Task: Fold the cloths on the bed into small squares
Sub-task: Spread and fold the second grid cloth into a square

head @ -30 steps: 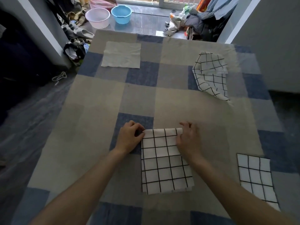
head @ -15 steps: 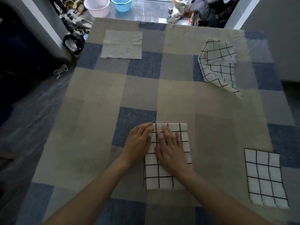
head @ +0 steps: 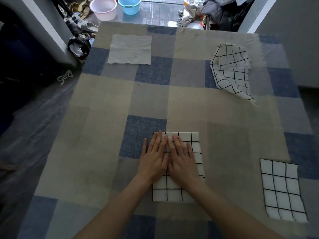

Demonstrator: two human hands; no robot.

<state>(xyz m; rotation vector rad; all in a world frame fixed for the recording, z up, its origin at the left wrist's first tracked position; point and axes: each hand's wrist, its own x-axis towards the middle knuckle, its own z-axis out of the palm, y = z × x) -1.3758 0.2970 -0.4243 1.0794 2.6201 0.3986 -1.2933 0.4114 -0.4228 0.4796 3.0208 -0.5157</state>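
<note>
A white cloth with a black grid (head: 174,190), folded into a rectangle, lies on the checked bed cover (head: 107,107) in front of me. My left hand (head: 154,159) and my right hand (head: 183,161) lie flat on it side by side, fingers straight, pressing on its upper half. A folded grid cloth (head: 283,192) lies flat at the near right. A crumpled grid cloth (head: 231,71) sits at the far right. A plain pale cloth (head: 130,49) lies spread flat at the far left.
Beyond the bed's far edge stand a pink basin (head: 103,7) and a blue basin (head: 129,4) on the floor, with slippers (head: 86,25) and piled clothes (head: 212,12). A dark bag (head: 79,47) lies by the bed's left side.
My hands left the cloth's top corners and came together flat on its middle. Since half a second ago they have shifted little; the view tilted slightly.
</note>
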